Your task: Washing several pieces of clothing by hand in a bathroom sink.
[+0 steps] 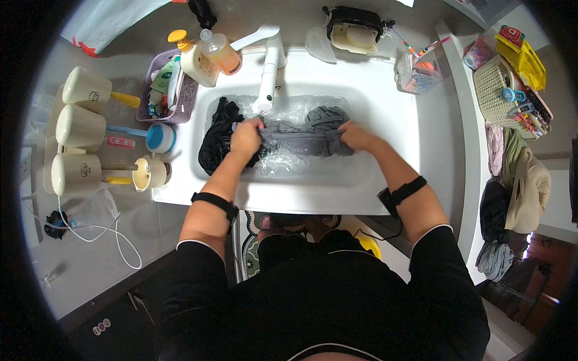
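A grey garment [292,139] lies stretched sideways in the water of a white sink [385,186]. My left hand [245,137] is closed on its left end, close to the faucet spout. At its right end, my right hand [356,136] grips the same cloth. Part of the garment bunches up toward the back right of the basin. Beside my left hand, a wet black garment [215,147] is heaped against the basin's left side. The white faucet [269,75] points down over the water. The exact kind of either garment cannot be made out.
Left of the faucet stand a pump bottle [197,62], a clear bottle of orange liquid [223,53] and a purple basket [183,99]. Cream holders [84,127] line the left wall. A clear cup [419,71] sits back right; a woven basket [500,93] and clothes [527,186] are farther right.
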`<state>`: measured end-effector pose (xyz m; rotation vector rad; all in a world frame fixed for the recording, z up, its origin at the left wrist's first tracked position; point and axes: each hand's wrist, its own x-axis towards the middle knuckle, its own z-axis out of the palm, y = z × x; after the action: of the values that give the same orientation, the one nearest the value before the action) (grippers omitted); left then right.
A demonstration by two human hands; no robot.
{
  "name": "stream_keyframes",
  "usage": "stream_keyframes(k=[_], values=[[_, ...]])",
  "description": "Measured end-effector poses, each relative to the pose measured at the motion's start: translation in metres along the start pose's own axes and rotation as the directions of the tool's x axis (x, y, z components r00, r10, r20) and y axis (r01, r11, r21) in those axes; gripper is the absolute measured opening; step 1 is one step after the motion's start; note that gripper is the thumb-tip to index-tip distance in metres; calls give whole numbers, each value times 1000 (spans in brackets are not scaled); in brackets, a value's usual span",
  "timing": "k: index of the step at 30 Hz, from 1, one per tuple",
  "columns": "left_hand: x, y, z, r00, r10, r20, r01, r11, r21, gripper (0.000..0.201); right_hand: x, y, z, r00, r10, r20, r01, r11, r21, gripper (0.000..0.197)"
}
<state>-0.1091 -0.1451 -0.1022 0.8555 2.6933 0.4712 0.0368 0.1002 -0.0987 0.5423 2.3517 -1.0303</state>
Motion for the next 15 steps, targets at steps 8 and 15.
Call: stream_keyframes(k=[8,15], values=[[33,-64,-32,939,-344,-3,239,660,-712,20,-9,7,-65,911,80,-404,-139,983,-119,26],[36,-58,-12,896,-299,-329,16,761,-648,20,20,-11,-20,493,-250,-833,78,967,-244,15]])
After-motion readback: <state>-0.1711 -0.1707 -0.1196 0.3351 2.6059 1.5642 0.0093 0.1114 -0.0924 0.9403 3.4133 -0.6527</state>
